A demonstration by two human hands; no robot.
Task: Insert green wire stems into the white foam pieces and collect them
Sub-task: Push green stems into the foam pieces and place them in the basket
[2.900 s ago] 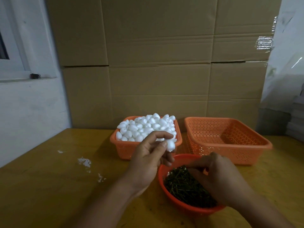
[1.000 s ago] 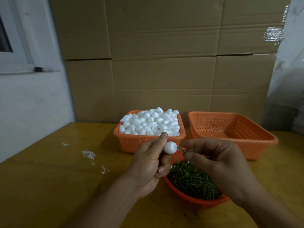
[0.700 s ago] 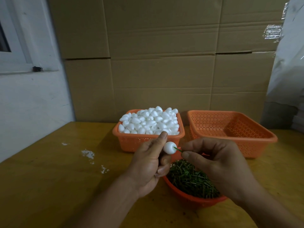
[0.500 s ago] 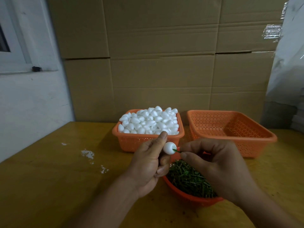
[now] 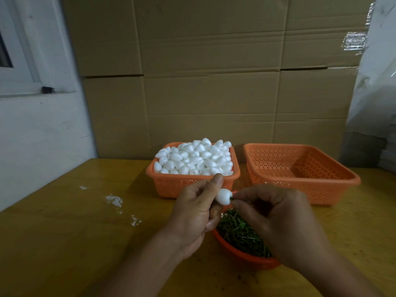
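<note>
My left hand [image 5: 194, 213] pinches a white egg-shaped foam piece [image 5: 222, 196] between thumb and fingers, above the near table. My right hand [image 5: 276, 219] pinches a green wire stem [image 5: 231, 198] whose tip sits in the foam's right end; only a short bit of green shows. Below both hands, a round orange bowl [image 5: 242, 257] holds a heap of green wire stems [image 5: 240, 232]. Behind them an orange basket [image 5: 171, 186] is piled with white foam pieces [image 5: 192, 157]. A second orange perforated basket [image 5: 304, 185] stands to its right, with nothing visible inside.
The yellow wooden table [image 5: 64, 243] carries white foam crumbs [image 5: 114, 200] at the left. Stacked cardboard boxes [image 5: 210, 82] form a wall right behind the baskets. A white wall with a window frame [image 5: 25, 82] is at the left, plastic sheeting [image 5: 377, 82] at the right.
My right hand picked a stem from the bowl and brought it to the foam piece. Over the last second the stem has gone deeper, and my right fingertips have closed in on the foam.
</note>
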